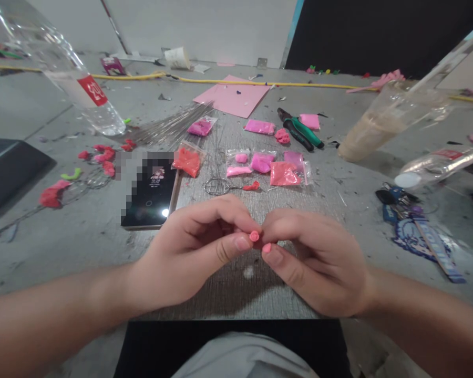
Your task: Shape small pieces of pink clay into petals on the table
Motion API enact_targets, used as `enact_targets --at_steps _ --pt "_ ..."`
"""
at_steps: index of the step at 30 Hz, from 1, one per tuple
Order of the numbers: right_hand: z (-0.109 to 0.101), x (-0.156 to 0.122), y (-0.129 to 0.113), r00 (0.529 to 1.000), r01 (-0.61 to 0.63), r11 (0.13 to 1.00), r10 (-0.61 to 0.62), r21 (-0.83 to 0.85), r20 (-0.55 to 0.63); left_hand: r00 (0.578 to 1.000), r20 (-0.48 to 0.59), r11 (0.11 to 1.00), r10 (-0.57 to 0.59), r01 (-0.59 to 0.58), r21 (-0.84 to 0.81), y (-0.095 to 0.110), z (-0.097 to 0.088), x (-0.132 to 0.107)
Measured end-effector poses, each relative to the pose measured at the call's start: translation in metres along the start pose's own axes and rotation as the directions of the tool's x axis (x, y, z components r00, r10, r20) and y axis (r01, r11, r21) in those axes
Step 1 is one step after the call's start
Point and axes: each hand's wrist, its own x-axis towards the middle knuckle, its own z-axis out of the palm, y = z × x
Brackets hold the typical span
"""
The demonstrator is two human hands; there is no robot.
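My left hand [197, 252] and my right hand [315, 257] meet over a grey board [228, 294] near its front edge. The left thumb and fingers pinch a small pink clay ball [254, 236]. A second pink clay bit [267, 248] sits at the tip of my right thumb, with the right fingers curled in around it. The two pieces almost touch. Just beyond the hands lies a wire loop [216, 186] with a red clay tip [252, 186].
Small bags of pink and red clay [284, 173] lie in a row behind. A phone [152, 191] lies left, with red clay pieces [102, 155] and a plastic bottle [63, 73] further left. Green pliers [301, 131], a cup [378, 128], keys [402, 202] and pink paper [234, 97] are right and back.
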Motion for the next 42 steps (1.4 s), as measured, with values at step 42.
enact_targets --at_steps 42 --pt "-0.0002 0.0 -0.0016 0.999 -0.03 0.999 0.03 -0.035 0.017 0.999 0.027 0.996 0.021 -0.023 0.089 0.0018 0.0009 0.0027"
